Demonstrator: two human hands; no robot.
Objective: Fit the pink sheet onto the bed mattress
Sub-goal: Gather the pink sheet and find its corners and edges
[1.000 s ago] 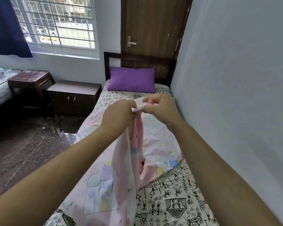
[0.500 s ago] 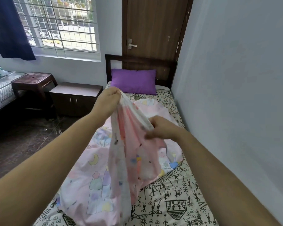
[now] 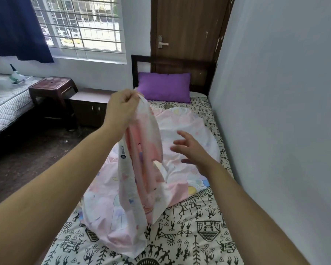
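Observation:
The pink sheet [image 3: 141,169], pale with pastel cartoon prints, lies bunched over the middle of the bed mattress [image 3: 195,234], which wears a cream cover with black figures. My left hand [image 3: 122,108] is shut on a gathered edge of the sheet and holds it raised, so a long fold hangs down toward the near part of the bed. My right hand [image 3: 191,148] hovers over the spread part of the sheet with fingers apart, holding nothing.
A purple pillow [image 3: 164,87] leans at the dark headboard [image 3: 172,62]. The wall [image 3: 275,111] runs tight along the bed's right side. Left of the bed stand a low cabinet [image 3: 90,106] and a brown stool [image 3: 52,88]; another mattress [image 3: 4,104] is far left.
My right hand has let go of the sheet and opened over the bed. My left hand keeps its grip and has lifted the edge; the sheet's far part has spread toward the pillow.

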